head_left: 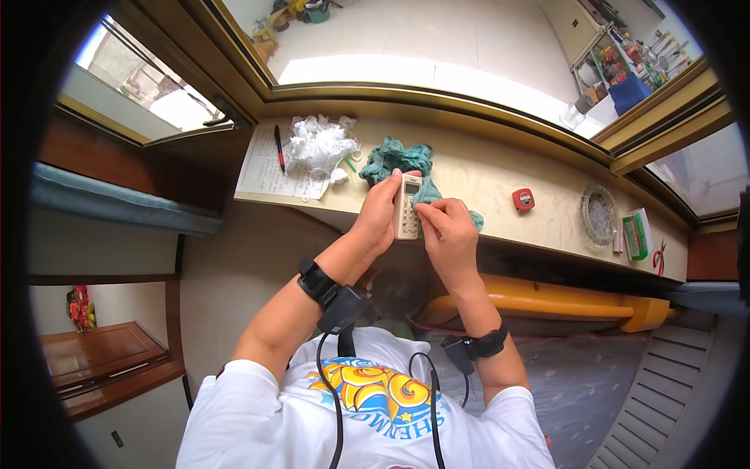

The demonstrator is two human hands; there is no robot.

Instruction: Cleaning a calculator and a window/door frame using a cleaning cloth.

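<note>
My left hand (378, 213) is closed round a beige remote control (408, 223) with a small grey screen and rows of buttons, held upright at the front edge of the shelf. At its right side my right hand (453, 236) pinches a part of a crumpled teal cloth (394, 158), fingertips close to the buttons. The bulk of that cloth lies behind the remote on the shelf, and one end shows past my right hand. Whether the cloth touches the buttons is hidden by my fingers.
On the pale wooden shelf (488, 176) lie a bundle of white string (319, 148), a pen (279, 148), a written sheet (262, 176), a red tape measure (523, 200), a glass ashtray (598, 216), a green-and-white box (638, 234) and red-handled scissors (659, 256). A window frame (437, 105) runs behind.
</note>
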